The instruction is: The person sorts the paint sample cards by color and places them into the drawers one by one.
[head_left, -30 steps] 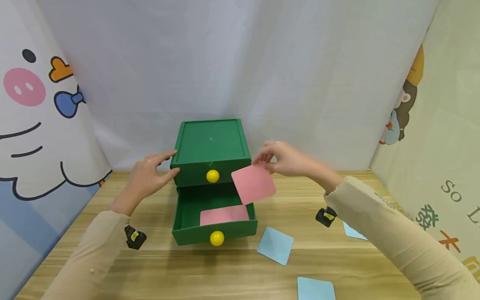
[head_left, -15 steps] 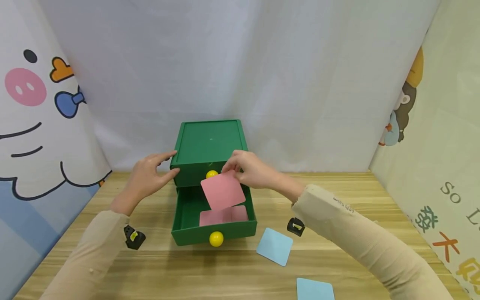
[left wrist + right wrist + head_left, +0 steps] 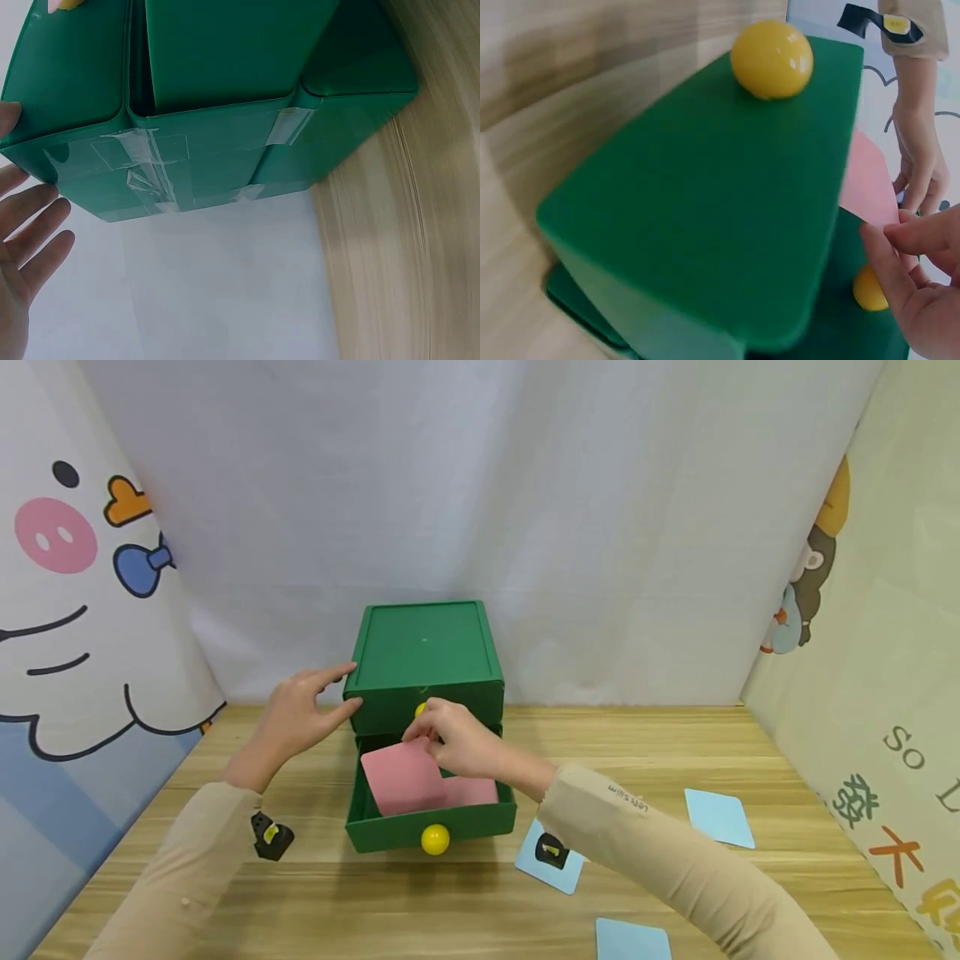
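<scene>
A green cabinet (image 3: 427, 647) with two drawers and yellow round knobs stands on the wooden table. Its lower drawer (image 3: 435, 832) is pulled out and has a pink square card (image 3: 471, 791) lying inside. My right hand (image 3: 453, 739) pinches another pink square card (image 3: 401, 777) by its upper edge, tilted within the drawer's opening. In the right wrist view, thumb and fingers grip this card (image 3: 868, 176) behind the drawer front. My left hand (image 3: 300, 714) touches the cabinet's upper left side with thumb and fingers spread; the left wrist view shows loosely extended fingers (image 3: 34, 217) there.
Several blue square cards lie right of the cabinet: one (image 3: 543, 870) under the right wrist, one (image 3: 633, 939) at the front, one (image 3: 718, 817) farther right. A pale curtain (image 3: 600, 527) hangs behind the table, with printed cloths at both sides.
My right hand has carried the pink card leftward and down, from beside the cabinet into the lower drawer's opening. The left hand has stayed on the cabinet's side.
</scene>
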`<state>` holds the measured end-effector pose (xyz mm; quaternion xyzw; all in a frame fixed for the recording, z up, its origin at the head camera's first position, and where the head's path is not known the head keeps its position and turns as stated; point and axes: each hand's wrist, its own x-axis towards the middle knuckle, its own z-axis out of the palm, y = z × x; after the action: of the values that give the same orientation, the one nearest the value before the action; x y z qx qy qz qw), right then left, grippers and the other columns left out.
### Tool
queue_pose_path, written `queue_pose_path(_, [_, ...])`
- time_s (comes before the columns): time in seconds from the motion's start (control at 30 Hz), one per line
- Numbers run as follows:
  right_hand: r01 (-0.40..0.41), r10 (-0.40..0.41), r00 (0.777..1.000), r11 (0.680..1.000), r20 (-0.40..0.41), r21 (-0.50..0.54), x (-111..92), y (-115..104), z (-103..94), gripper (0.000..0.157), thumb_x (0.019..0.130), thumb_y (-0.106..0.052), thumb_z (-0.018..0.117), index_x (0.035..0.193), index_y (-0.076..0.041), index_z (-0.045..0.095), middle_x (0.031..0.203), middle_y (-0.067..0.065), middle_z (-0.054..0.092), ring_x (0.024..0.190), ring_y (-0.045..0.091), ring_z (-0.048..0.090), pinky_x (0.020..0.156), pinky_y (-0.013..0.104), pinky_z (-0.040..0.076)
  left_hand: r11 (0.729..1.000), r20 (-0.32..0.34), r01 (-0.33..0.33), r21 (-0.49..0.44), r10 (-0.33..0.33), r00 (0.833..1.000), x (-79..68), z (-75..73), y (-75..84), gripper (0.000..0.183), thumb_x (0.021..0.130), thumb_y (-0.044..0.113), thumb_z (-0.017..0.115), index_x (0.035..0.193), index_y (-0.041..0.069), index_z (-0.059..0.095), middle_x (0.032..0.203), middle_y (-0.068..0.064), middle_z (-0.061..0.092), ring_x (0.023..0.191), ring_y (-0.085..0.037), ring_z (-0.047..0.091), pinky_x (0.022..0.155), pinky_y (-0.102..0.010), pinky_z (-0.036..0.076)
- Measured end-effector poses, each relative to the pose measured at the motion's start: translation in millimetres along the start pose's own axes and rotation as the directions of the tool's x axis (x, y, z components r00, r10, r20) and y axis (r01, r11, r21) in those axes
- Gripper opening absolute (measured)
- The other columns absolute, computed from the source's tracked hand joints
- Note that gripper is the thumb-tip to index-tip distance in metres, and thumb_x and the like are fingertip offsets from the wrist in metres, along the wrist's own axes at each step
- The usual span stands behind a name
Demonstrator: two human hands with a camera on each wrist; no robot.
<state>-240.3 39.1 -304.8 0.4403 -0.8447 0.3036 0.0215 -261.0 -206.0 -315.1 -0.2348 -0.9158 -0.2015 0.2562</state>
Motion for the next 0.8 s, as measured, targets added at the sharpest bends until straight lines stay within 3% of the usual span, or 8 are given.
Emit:
queue_pose_path(0.23, [-0.028,0.031,0.998,0.998,-0.061,0.058,-7,0,16.9,0.031,0.082,0.015,0.048,0.099,-0.001,0.068,0.095,0.008,0.058,0.077,0.015,0.048,0.062,0.016,0.042,1.000,-0.005,-0.002,0.000,0.002,1.000,0.1,1.1,-1.3,0.049,0.082,0.023,0.067,0.125,0.003,0.055,0.111,-0.023,0.060,0.094,-0.037,0.058,0.075,-0.052,0.047])
queue_pose_path(0.47, [-0.043,0.047,0.990,0.998,-0.130,0.040,-13,1,33.4,0.028,0.082,0.014,0.051,0.098,-0.001,0.069,0.096,0.009,0.058,0.079,0.018,0.052,0.069,0.019,0.044,1.000,-0.003,-0.003,0.002,0.003,1.000,0.8,1.2,-1.6,0.049,0.082,0.023,0.067,0.125,0.004,0.055,0.110,-0.023,0.061,0.093,-0.036,0.058,0.075,-0.052,0.047])
queue_pose_path(0.8, [-0.145,0.149,0.986,0.988,-0.077,0.046,-10,5,43.0,0.028,0.081,0.014,0.052,0.096,-0.002,0.070,0.091,0.008,0.060,0.081,0.019,0.054,0.071,0.019,0.046,1.000,-0.003,0.003,0.007,-0.003,1.000,-0.4,0.8,-0.5,0.049,0.082,0.024,0.067,0.125,0.004,0.055,0.109,-0.023,0.061,0.093,-0.036,0.058,0.073,-0.051,0.047])
